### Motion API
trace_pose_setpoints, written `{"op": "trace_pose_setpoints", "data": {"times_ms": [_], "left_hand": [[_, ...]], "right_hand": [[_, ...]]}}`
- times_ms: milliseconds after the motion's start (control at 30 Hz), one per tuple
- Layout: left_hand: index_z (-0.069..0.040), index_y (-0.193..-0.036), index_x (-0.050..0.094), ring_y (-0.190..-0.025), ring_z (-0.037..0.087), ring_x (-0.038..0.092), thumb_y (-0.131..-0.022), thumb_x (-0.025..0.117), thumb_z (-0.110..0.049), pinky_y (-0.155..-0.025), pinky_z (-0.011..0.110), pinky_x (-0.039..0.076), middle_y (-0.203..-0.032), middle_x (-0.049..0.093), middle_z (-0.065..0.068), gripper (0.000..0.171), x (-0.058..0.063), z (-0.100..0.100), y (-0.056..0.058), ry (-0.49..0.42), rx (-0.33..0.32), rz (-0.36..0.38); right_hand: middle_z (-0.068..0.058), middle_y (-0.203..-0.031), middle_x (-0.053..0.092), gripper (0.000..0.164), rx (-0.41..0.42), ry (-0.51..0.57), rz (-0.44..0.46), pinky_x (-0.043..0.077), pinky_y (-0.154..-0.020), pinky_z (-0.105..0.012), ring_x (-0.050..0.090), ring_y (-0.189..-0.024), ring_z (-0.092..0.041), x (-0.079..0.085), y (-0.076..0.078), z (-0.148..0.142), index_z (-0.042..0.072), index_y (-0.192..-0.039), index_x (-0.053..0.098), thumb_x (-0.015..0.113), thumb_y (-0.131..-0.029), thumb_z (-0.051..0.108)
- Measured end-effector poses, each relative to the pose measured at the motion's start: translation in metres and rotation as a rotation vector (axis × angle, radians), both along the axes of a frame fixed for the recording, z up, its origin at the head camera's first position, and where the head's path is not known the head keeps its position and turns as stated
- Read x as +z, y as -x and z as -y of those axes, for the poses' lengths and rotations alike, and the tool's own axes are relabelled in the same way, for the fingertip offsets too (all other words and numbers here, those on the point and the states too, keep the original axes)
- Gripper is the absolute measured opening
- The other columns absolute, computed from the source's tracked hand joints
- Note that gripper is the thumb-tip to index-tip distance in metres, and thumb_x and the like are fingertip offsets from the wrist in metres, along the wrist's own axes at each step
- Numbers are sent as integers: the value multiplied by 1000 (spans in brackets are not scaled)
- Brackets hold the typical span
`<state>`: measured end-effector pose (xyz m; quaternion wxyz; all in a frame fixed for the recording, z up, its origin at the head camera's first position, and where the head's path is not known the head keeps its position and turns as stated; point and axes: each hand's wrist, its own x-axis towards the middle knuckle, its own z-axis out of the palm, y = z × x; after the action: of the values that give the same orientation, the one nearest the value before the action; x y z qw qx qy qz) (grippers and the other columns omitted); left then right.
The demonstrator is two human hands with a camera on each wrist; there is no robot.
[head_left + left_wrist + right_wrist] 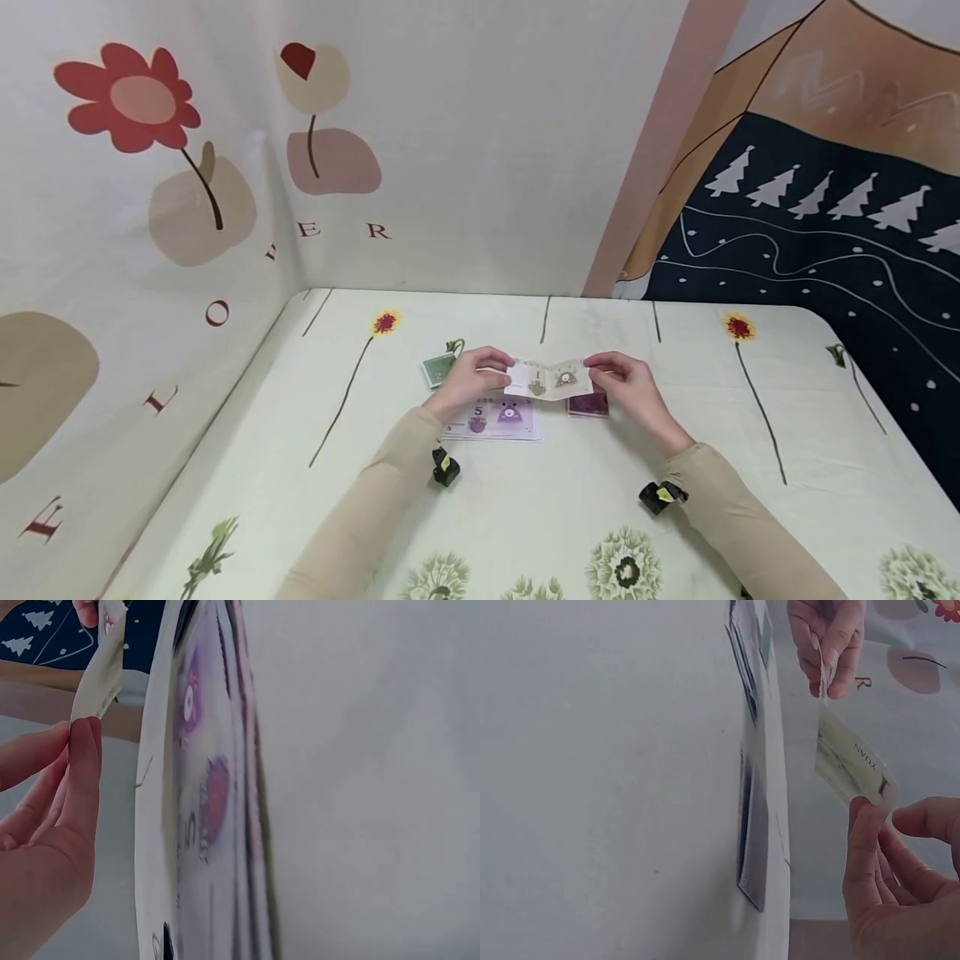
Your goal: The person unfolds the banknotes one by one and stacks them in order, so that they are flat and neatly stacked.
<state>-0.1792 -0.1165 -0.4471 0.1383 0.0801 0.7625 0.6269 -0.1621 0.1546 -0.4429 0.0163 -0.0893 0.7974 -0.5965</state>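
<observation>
Fingers and thumb of the left hand (472, 375) pinch one short end of a pale banknote (551, 381), and those of the right hand (633, 387) pinch the opposite end, so both hands are grasping the same note. It spans the gap between them, raised clear of the tabletop (562, 517), its printed face tipped toward the head camera and a shallow bend at its middle. The left and right wrist views both show only the tips of the fingers on its ends, with the rest of the paper uncovered.

Below the note, on the near side, lies a purple pile of notes (491, 419), several sheets thick and marked 5. By the right hand is a dark magenta pile (587, 405), partly covered from view; beyond the left hand lies a green pile (437, 369), partly hidden too.

The work seems midway, I judge: three groups are down, while the pale note is spread out but not yet laid anywhere. How many notes remain cannot be told.
</observation>
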Motion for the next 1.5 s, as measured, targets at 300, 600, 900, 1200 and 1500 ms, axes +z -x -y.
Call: {"op": "trace_pose_setpoints", "data": {"times_ms": [300, 600, 900, 1200, 1500], "left_hand": [[4, -113, 61, -95, 29, 65, -84, 66, 6, -86, 35, 53, -107, 65, 17, 30, -6, 18, -7, 62, 24, -5], [3, -108, 64, -96, 25, 63, -84, 65, 5, -84, 32, 52, -103, 66, 14, 24, -6, 40, -8, 175, 37, -44], [4, -104, 64, -90, 21, 62, -84, 65, 8, -80, 30, 52, -96, 65, 12, 21, -9, 56, -9, 211, 21, -53], [-1, -102, 66, -84, 18, 60, -84, 67, 6, -75, 30, 49, -89, 63, 7, 20, -3, 67, -17, 309, 15, -65], [-3, -100, 66, -82, 18, 58, -84, 66, 6, -73, 30, 48, -87, 61, 5, 19, -4, 74, -23, 391, -13, -93]], "right_hand": [[-24, -99, 64, 25, 53, 18, 72, 54, -71, -21, 64, -81, -10, -7, 3, 12, -15, -110, 58, 61, -87, -7], [-17, -100, 65, 22, 115, -93, 63, 54, -73, -26, 66, -87, -25, -6, 7, 31, -7, -107, 63, 64, -86, -6], [-13, -91, 65, 20, 199, -154, 64, 54, -71, -27, 65, -81, -20, 5, 14, 47, -5, -104, 65, 64, -84, -5], [-8, -85, 66, 19, 175, -108, 252, 52, -59, -29, 64, -71, -18, 0, 9, 61, -1, -105, 65, 65, -86, -1], [-8, -82, 64, 14, 211, -134, 251, 52, -59, -27, 61, -67, -15, -9, 7, 69, -2, -101, 64, 63, -87, -1]]}}
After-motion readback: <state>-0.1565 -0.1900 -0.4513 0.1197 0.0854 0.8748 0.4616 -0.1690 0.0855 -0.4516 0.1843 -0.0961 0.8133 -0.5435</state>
